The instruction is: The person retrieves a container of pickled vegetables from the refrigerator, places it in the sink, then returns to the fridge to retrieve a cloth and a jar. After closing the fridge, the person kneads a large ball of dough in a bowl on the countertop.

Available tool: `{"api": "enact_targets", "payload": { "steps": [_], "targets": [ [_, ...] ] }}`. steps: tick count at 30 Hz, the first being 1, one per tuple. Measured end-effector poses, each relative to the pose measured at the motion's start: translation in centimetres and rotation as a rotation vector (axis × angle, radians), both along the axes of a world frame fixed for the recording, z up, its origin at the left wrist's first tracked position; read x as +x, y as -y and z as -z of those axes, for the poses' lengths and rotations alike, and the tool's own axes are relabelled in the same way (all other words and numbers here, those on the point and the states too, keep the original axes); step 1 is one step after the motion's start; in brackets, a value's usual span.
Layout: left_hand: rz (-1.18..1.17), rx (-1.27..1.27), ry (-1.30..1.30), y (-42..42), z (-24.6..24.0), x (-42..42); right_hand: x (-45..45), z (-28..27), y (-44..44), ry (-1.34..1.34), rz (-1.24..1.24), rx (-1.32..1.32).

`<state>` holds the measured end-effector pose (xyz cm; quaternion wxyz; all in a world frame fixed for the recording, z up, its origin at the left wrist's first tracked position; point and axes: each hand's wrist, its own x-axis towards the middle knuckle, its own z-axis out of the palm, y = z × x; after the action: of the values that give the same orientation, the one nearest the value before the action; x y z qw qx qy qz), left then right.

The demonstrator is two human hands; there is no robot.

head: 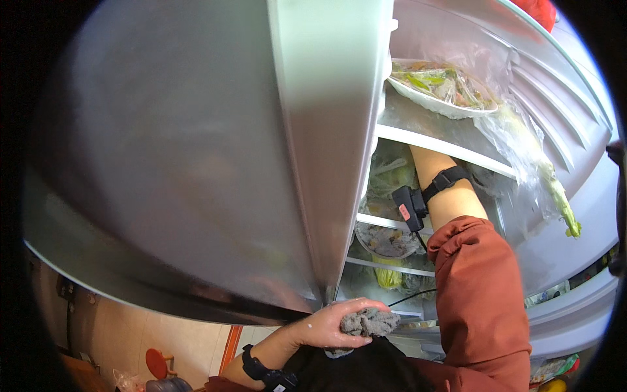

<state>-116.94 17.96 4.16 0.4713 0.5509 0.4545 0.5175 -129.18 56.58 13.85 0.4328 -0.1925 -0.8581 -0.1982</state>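
In front of me a refrigerator is open. My left hand (pixel 327 322) is closed around a crumpled, damp-looking grey cloth (pixel 371 322), low in front of my body. White suds or drops dot the back of this hand. My right arm reaches deep into the compartment below the upper shelf (pixel 446 149); its hand is out of view behind that shelf, so what it touches is hidden. On the upper shelf stands a white plate (pixel 426 100) of food under cling film. Beside it a long green-and-white vegetable (pixel 558 196) pokes out of a clear plastic bag (pixel 514 132).
A broad grey fridge door (pixel 171 147) fills the left side. Lower shelves hold a covered bowl (pixel 387 240), bagged greens (pixel 392 171) and a yellow-green bag (pixel 388 277). Door racks (pixel 578 304) line the right. A red stool (pixel 156 363) stands on the floor, lower left.
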Motion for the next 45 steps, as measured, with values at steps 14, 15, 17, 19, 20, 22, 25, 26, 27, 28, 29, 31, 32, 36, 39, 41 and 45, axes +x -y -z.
{"api": "enact_targets", "payload": {
  "steps": [14,15,17,19,20,22,25,26,27,28,29,31,32,36,39,41,45],
  "targets": [
    [0.013,-0.081,0.088,0.5,-1.0,0.1,-0.7,0.9,-0.3,-0.083,-0.01,0.033],
    [0.02,-0.095,0.098,0.5,-1.1,0.1,-0.6,1.1,-0.3,-0.099,-0.017,0.049],
    [0.024,-0.121,0.111,0.6,-1.1,0.0,-0.4,1.5,-0.1,-0.146,-0.04,0.085],
    [0.017,-0.123,0.107,0.6,-1.0,0.0,0.1,1.8,0.4,-0.207,-0.072,0.125],
    [0.021,-0.129,0.118,0.5,-1.0,0.0,0.5,1.9,0.8,-0.233,-0.087,0.136],
    [0.016,-0.106,0.12,0.5,-1.0,0.0,1.5,1.9,2.1,-0.28,-0.131,0.098],
    [0.004,-0.064,0.165,0.5,-1.0,0.1,3.8,1.4,4.8,-0.273,-0.226,-0.116],
    [0.042,-0.072,0.186,0.6,-1.0,0.2,4.6,1.1,6.0,-0.301,-0.213,-0.242],
    [0.041,-0.089,0.207,0.6,-1.0,0.2,5.3,0.8,7.2,-0.345,-0.203,-0.345],
    [0.023,-0.113,0.23,0.6,-1.1,0.2,6.1,0.5,8.4,-0.414,-0.216,-0.443],
    [0.014,-0.135,0.237,0.6,-1.1,0.2,6.9,0.4,9.6,-0.39,-0.208,-0.527],
    [0.014,-0.151,0.287,0.5,-1.2,0.2,8.5,0.4,11.7,-0.402,-0.232,-0.677],
    [0.013,-0.156,0.307,0.5,-1.2,0.3,9.3,0.5,12.7,-0.453,-0.236,-0.575],
    [-0.018,-0.155,0.341,0.3,-1.3,0.6,10.6,1.1,15.5,-0.399,-0.1,-0.566],
    [-0.107,-0.148,0.349,0.3,-1.3,0.8,10.2,1.4,16.6,-0.433,0.026,-0.586],
    [-0.171,-0.181,0.413,0.4,-1.2,1.0,9.8,1.3,16.8,-0.447,0.013,-0.668],
    [-0.359,-0.205,0.498,0.4,-0.3,1.8,10.5,1.2,16.6,-0.481,-0.045,-0.656]
  ]
}}
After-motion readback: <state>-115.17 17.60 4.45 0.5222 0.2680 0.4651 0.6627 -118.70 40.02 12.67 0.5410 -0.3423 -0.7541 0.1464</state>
